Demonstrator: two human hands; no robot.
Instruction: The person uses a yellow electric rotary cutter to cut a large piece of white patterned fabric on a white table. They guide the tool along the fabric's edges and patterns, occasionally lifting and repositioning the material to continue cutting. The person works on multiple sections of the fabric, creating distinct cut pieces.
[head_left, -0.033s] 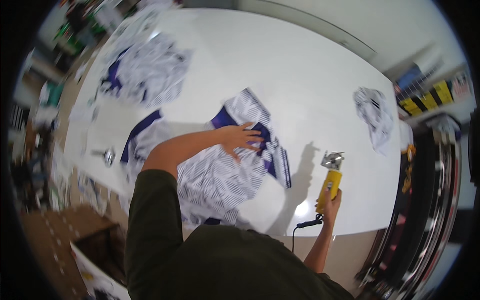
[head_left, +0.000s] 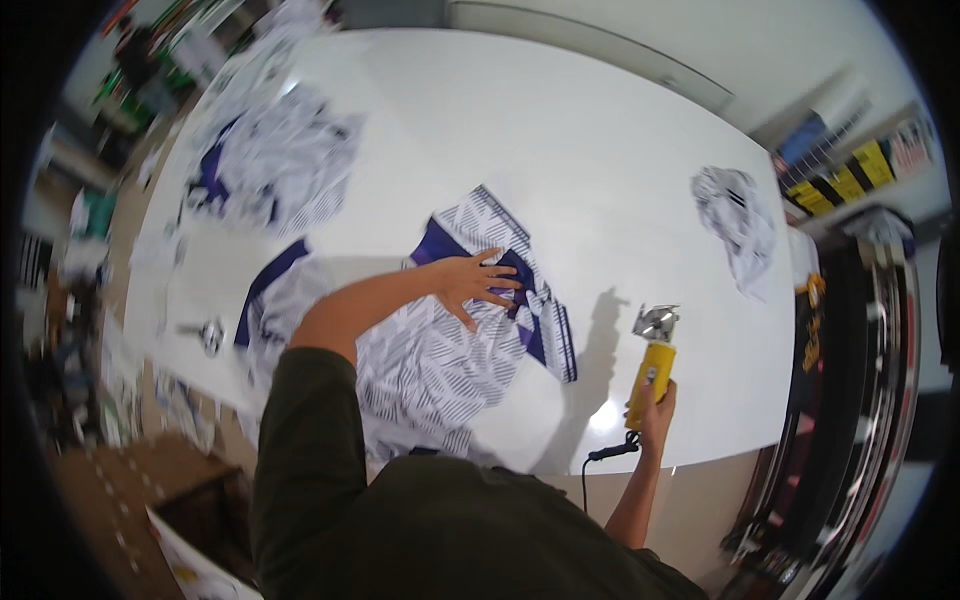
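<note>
My left hand (head_left: 477, 288) lies flat with fingers spread on a crumpled heap of striped white and purple fabric (head_left: 440, 360) at the middle of the table. Purple bands and patterned edges stick out beyond the fingertips. On the right, my right hand (head_left: 654, 412) is wrapped round the yellow body of a handheld electric rotary cutter (head_left: 650, 375). Its round metal blade head (head_left: 656, 322) points away from me, over the white table. A black cord hangs from its near end. Between the fabric and the cutter falls a dark shadow.
More white and purple fabric (head_left: 285, 165) is piled at the far left. A smaller white bundle (head_left: 735, 225) lies at the far right. A small metal object (head_left: 208, 335) rests near the left edge of the white table (head_left: 580, 130). Another person (head_left: 140, 60) stands in the far left background.
The whole view has shifted slightly. My left hand stays spread on the fabric, and the cutter stays in my right hand.
</note>
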